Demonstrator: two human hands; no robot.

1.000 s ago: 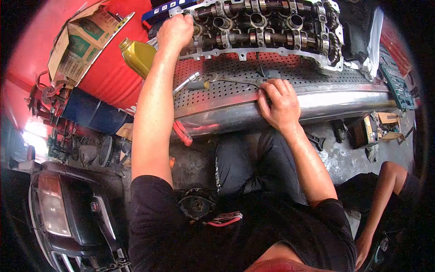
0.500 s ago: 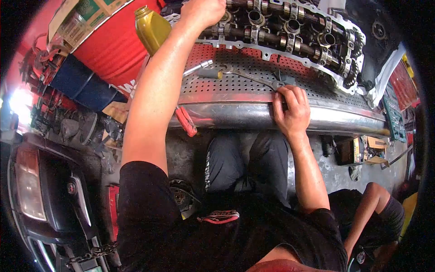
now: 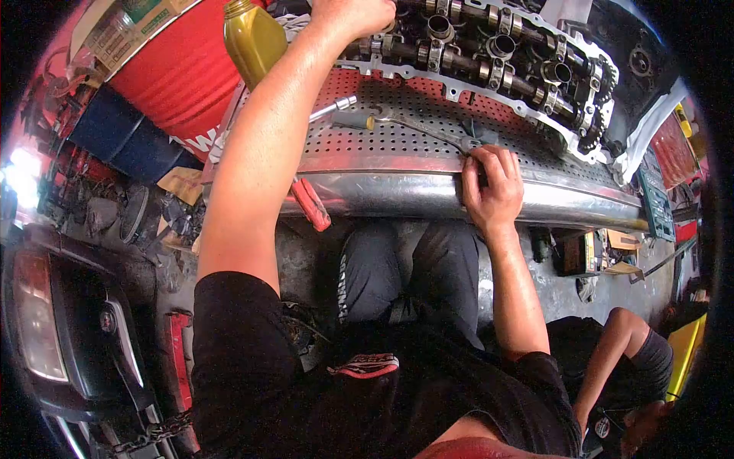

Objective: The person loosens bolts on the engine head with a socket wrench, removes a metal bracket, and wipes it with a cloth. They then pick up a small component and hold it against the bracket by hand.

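A cylinder head (image 3: pixel 451 86) with two camshafts lies across the top of the perforated metal bench (image 3: pixel 382 163). At its left end is my left hand (image 3: pixel 353 17), fingers curled in and partly cut off by the top edge; whatever they grip is hidden. My right hand (image 3: pixel 495 182) rests on the bench's front lip with fingers bent but apart, holding nothing. Its fingertips lie beside the near end of a combination wrench (image 3: pixel 428 131). Left of the wrench are a dark cylinder with a yellowish end (image 3: pixel 353 121) and a chrome socket tool (image 3: pixel 336 106), partly behind my left forearm.
An olive-gold bottle (image 3: pixel 254 44) stands left of my forearm, by a red drum (image 3: pixel 164 65). A red-handled tool (image 3: pixel 310 205) hangs at the bench front. Another person (image 3: pixel 612 367) is low at right. A car front (image 3: pixel 73 321) fills the lower left.
My left hand has shifted slightly right along the cylinder head, and the view has tilted a little. My right hand stays on the bench lip.
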